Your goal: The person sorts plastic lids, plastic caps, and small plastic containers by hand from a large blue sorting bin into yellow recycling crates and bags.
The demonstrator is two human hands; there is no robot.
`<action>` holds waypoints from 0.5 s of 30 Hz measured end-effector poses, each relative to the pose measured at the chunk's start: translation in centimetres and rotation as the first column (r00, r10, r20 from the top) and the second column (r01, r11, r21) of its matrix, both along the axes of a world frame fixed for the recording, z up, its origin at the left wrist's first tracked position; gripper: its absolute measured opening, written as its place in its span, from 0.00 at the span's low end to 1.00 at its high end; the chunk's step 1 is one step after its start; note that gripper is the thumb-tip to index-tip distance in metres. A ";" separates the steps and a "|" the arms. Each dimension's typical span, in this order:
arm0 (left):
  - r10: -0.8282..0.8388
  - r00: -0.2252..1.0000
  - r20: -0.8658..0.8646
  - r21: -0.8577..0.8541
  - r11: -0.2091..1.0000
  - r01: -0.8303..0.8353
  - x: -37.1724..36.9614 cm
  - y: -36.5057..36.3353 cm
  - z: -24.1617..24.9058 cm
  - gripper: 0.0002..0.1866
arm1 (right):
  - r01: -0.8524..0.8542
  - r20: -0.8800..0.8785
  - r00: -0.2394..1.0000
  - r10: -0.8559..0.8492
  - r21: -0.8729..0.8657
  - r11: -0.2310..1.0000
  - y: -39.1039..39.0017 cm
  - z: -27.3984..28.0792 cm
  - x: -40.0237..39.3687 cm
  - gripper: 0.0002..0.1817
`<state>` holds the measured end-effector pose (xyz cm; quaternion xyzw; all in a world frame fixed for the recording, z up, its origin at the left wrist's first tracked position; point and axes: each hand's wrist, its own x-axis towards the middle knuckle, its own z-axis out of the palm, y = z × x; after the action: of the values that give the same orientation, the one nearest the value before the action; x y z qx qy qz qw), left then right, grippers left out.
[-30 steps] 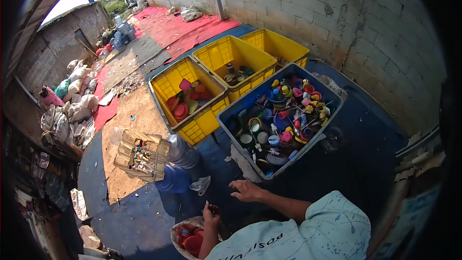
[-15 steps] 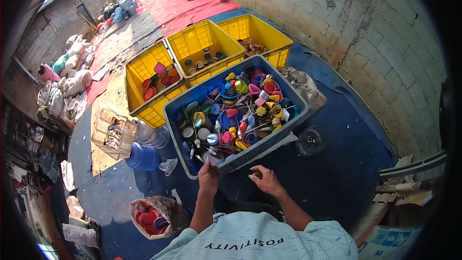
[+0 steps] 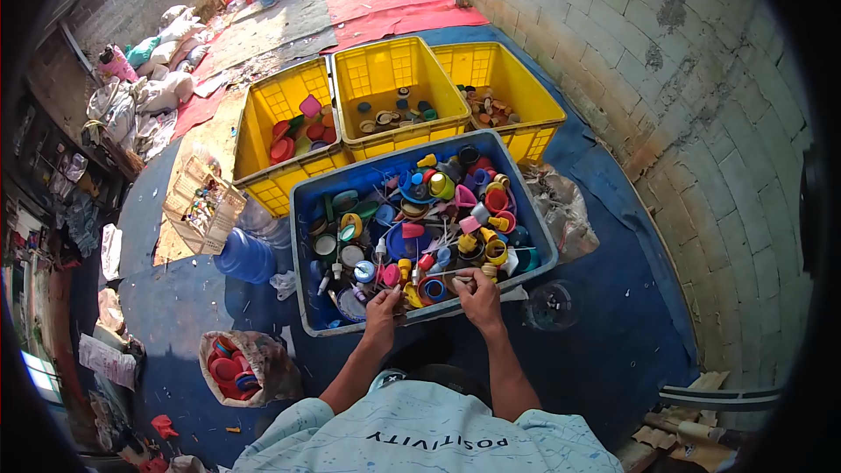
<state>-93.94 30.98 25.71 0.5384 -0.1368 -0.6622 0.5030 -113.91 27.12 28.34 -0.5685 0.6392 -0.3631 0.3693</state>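
Observation:
In front of me a large blue tub (image 3: 302, 298) holds a mixed heap of plastic caps, lids and pump tops. My left hand (image 3: 382, 315) is over its near rim, thumb and fingers pinched together beside a yellow cap (image 3: 413, 296). To its right, my right hand (image 3: 480, 300) is also closed, fingertips over the heap's near edge. A thin pale tube (image 3: 444, 274) ends close to the right fingertips. What either pinch holds is too small to make out. Near the hands lie a blue ring-shaped cap (image 3: 432, 290) and a pink cap (image 3: 391, 275).
Behind the tub stand yellow crates (image 3: 403, 142) with sorted caps. At left are a cream basket (image 3: 188, 210) and a blue water jug (image 3: 245, 256). A sack (image 3: 272, 363) of red lids sits near my left side. A clear round container (image 3: 552, 305) lies right, before a block wall (image 3: 701, 105).
Both hands have moved forward to the tub's near edge. The right hand's fingers have closed from a looser curl. My view has shifted, so the tub appears lower.

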 end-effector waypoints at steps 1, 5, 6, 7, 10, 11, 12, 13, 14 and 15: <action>0.020 1.000 -0.009 0.008 1.000 -0.020 -0.4 -0.9 -0.6 0.10 | -0.031 -0.037 0.999 0.031 -0.006 0.999 -1.3 -0.3 0.1 0.12; 0.074 0.992 -0.099 -0.041 0.996 -0.078 -1.1 -4.0 -0.6 0.10 | -0.203 -0.139 0.971 0.195 -0.041 0.978 -7.0 -3.7 0.7 0.12; 0.104 0.987 -0.119 -0.069 0.991 -0.113 -1.1 -4.4 -1.0 0.09 | -0.232 -0.149 0.961 0.233 0.026 0.972 -8.3 -3.5 1.3 0.13; 0.133 0.985 -0.106 -0.045 0.989 -0.138 -1.1 -4.7 -0.9 0.09 | -0.266 -0.180 0.949 0.259 -0.016 0.964 -9.5 -4.0 1.8 0.13; 0.217 0.973 -0.077 -0.007 0.976 -0.218 -0.3 -5.4 -0.5 0.08 | -0.351 -0.218 0.921 0.324 -0.100 0.931 -13.1 -6.8 3.6 0.13; 0.226 0.972 -0.067 0.000 0.974 -0.226 0.2 -5.5 -0.4 0.08 | -0.358 -0.260 0.914 0.311 -0.158 0.920 -14.1 -7.6 4.3 0.12; 0.235 0.970 -0.059 0.010 0.972 -0.235 0.7 -5.3 0.2 0.08 | -0.367 -0.302 0.906 0.296 -0.215 0.905 -15.0 -7.5 5.2 0.12; 0.247 0.968 -0.051 0.018 0.969 -0.247 1.3 -5.2 0.5 0.08 | -0.379 -0.342 0.897 0.279 -0.272 0.885 -15.7 -7.4 6.1 0.12; 0.262 0.964 -0.040 0.005 0.965 -0.262 2.2 -4.8 -0.6 0.08 | -0.403 -0.430 0.857 0.284 -0.217 0.889 -16.3 -7.2 6.7 0.17; 0.287 0.958 -0.026 -0.006 0.958 -0.287 3.1 -4.4 -0.7 0.07 | -0.420 -0.458 0.843 0.283 -0.233 0.877 -17.2 -7.1 7.4 0.18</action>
<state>-90.88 26.58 24.97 0.5418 -0.0541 -0.5883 0.5978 -106.53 9.95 21.24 -0.7933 0.5166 -0.2606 0.1893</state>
